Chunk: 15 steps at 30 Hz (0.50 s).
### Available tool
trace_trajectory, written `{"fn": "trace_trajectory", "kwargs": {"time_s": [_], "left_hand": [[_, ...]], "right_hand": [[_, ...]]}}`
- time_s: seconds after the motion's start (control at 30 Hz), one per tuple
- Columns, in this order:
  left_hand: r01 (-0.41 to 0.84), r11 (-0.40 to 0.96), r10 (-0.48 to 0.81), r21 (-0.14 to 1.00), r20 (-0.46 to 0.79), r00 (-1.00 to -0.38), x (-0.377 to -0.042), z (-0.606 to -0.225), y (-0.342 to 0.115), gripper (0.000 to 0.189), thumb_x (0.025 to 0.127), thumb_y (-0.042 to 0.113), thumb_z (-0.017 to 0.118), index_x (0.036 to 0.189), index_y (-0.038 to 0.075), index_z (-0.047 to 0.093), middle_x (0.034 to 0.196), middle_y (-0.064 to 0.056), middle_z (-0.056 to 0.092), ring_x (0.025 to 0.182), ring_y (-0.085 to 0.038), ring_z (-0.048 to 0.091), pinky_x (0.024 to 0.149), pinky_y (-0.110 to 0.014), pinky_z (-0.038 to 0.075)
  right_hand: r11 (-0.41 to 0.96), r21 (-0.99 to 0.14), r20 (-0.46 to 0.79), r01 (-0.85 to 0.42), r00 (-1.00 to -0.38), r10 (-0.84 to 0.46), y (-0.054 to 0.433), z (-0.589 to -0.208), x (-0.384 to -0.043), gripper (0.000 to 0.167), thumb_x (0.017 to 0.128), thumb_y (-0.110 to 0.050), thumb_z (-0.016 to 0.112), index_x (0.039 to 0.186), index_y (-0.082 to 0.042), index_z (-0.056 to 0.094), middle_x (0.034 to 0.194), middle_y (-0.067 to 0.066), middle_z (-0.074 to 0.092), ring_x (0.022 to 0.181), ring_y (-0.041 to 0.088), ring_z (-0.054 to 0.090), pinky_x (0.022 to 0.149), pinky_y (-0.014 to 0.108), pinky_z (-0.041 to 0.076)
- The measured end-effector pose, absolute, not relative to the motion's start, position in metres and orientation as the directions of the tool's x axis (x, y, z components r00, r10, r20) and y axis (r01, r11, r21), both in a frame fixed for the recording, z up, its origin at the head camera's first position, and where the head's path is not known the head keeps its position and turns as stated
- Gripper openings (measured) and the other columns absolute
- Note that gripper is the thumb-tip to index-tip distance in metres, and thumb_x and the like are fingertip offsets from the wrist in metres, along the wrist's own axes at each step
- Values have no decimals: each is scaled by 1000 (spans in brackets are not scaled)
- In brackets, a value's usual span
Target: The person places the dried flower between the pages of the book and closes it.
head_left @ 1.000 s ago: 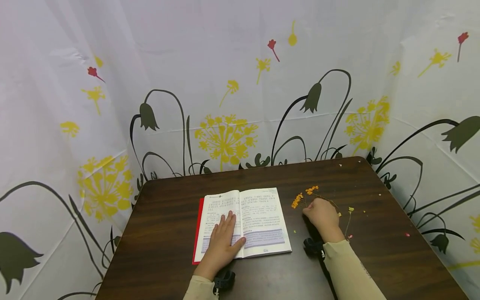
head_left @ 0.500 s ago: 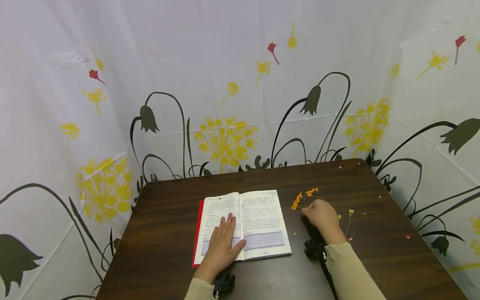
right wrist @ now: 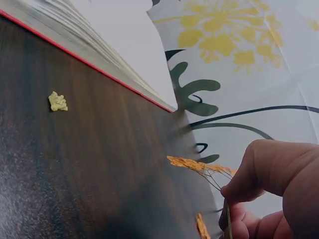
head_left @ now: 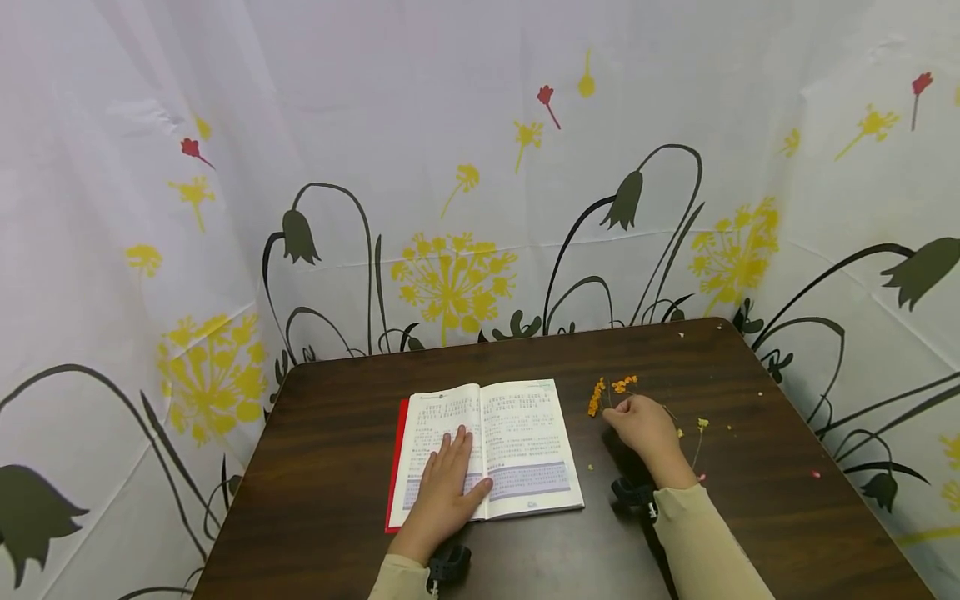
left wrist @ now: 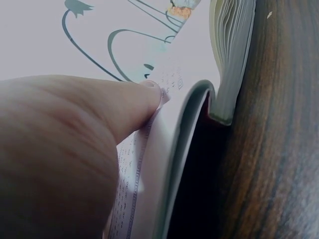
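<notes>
- Pinching a thin stem, the right hand (head_left: 643,423) has thumb and fingertips brought narrowly together on an orange flower sprig (right wrist: 187,163).
- Held sprig: small, crinkled, dry-looking orange blossoms packed in an elongated cluster; hair-fine stalks fork beneath it and meet at a slender green stem. Located right of the book, apart from it. Cannot tell whether the blossoms touch the table.
- 2nd orange sprig (head_left: 624,383): similar ragged cluster, just beyond the right hand.
- Pale yellow sprig (head_left: 702,425): small head, threadlike stem, lying right of the same hand.
- Yellow crumb (right wrist: 58,101): knobbly, between book and right hand. 1 pink petal (head_left: 816,474) lies farther right.
- Book (head_left: 525,417): spread at the middle, 2 white printed pages with lilac panels low down, red cover showing along the left edge; page block thick, leaves slightly fanned.
- Left hand (head_left: 442,492): fingers straight, somewhat apart, resting on the left page; thumb stretched towards the fold.
- Sleeves (head_left: 708,542) pale yellowish; 2 black wrist bands (head_left: 450,564).
- Table (head_left: 315,467): dark brown wood grain, rounded corners, dull sheen.
- Behind: white creased cloth (head_left: 450,100), printed with drooping grey-green bellflowers and yellow bursts.
</notes>
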<state>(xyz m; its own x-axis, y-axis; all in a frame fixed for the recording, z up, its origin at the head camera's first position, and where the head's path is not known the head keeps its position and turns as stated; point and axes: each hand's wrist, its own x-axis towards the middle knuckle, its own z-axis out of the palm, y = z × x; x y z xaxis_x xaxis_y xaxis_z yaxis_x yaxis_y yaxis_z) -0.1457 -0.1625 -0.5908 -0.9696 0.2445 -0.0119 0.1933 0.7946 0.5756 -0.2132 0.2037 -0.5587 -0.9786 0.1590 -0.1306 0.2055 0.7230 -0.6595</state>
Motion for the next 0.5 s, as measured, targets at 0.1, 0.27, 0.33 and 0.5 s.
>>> {"fn": "trace_trajectory", "kwargs": {"time_s": [0.1,0.27,0.33,0.5], "left_hand": [[197,793,245,576,-6,-970,-145,-591,-163,88,103,45,69,172,6,30,183,-11,21,171,-41,12,135,-70,11],[197,791,245,579,-5,-970,-144,-590,-162,88,103,46,69,172,7,30,184,-10,21,172,-40,12,135,-69,11],[195,790,245,581,-8,-969,-144,-590,-162,88,103,46,69,173,7,29,184,-9,21,172,-40,11,135,-69,10],[190,791,241,582,-12,-970,-144,-591,-162,88,103,46,69,173,7,30,184,-10,21,172,-40,12,135,-69,10]], "right_hand": [[716,-670,-120,195,-981,155,202,-556,-211,29,93,-38,68,75,-17,67,71,0,59,66,21,54,59,34,39],[679,-718,-67,150,-987,148,191,-543,-207,21,94,-34,67,85,-15,66,71,0,56,65,20,52,60,33,38],[648,-751,-42,125,-989,142,182,-537,-205,19,94,-31,66,88,-14,67,70,0,55,64,20,51,60,33,39],[562,-826,17,56,-992,125,148,-534,-197,13,92,-25,69,88,-13,67,69,-1,54,63,19,51,61,32,39]]}}
